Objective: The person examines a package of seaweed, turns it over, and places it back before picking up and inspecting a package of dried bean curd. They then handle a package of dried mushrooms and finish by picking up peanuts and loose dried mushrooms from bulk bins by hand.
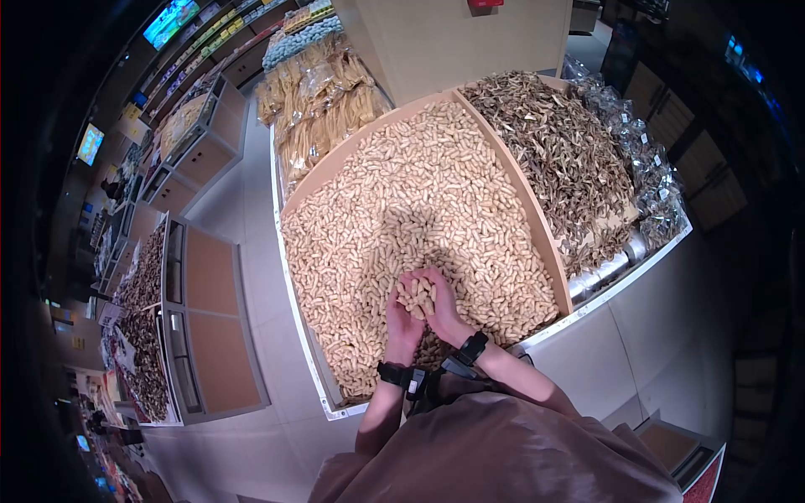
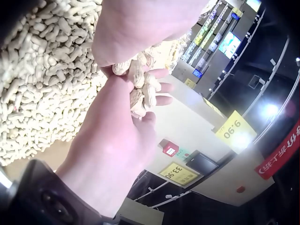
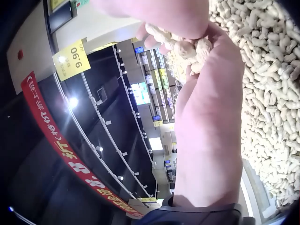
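Note:
In the head view my left hand (image 1: 404, 325) and right hand (image 1: 446, 312) are cupped side by side, close over a bin of unshelled peanuts (image 1: 436, 159). Between them they hold a small heap of peanuts (image 1: 417, 298). The left wrist view shows the held peanuts (image 2: 143, 86) in the hollow of the palms, with fingertips (image 2: 164, 87) bent up beyond them. From the right wrist, the right hand (image 3: 211, 108) meets the left hand (image 3: 164, 14), and a few peanuts (image 3: 185, 48) show between the two. Part of the heap is hidden behind the hands.
A wooden divider (image 1: 520, 189) separates the peanuts from a bin of dark dried pieces (image 1: 553, 142). Bagged tan goods (image 1: 319, 101) lie at the far left. Another display stand (image 1: 220, 318) is across the aisle. The bin's white front edge (image 1: 345, 412) runs near my body.

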{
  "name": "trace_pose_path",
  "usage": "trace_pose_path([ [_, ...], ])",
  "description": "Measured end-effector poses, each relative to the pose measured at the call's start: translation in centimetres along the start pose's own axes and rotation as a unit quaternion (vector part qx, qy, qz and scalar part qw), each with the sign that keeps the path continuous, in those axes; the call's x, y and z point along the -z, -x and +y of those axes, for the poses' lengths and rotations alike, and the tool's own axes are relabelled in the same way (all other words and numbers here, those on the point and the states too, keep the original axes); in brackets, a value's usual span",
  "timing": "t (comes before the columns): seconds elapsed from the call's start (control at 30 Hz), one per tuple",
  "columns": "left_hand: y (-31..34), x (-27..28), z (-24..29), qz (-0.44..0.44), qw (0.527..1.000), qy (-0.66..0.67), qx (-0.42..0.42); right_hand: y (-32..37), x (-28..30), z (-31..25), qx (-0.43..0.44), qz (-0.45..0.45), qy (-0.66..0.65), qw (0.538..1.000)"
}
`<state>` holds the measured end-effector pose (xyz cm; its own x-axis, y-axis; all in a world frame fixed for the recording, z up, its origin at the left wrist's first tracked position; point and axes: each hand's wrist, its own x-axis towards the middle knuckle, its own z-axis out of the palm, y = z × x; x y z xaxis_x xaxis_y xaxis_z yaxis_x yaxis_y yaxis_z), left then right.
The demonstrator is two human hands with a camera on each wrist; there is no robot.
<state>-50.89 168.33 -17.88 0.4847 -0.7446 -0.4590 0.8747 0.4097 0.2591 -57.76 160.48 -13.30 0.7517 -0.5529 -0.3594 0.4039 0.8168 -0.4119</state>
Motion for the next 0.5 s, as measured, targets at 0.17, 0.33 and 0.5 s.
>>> trace_pose_path([
  [0.17,0.4,-0.5,0.0,0.024,0.999,-0.026,-0.003,0.2,-0.2,-0.9,0.005,0.029,-0.076,0.997],
  [0.33,0.3,-0.5,1.1,0.025,0.99,0.141,0.003,-1.0,1.3,-1.3,0.039,0.068,-0.057,0.995],
  [0.5,0.1,0.1,1.1,0.051,0.989,0.135,-0.004,-0.7,0.9,-1.0,0.003,0.047,-0.115,0.992],
])
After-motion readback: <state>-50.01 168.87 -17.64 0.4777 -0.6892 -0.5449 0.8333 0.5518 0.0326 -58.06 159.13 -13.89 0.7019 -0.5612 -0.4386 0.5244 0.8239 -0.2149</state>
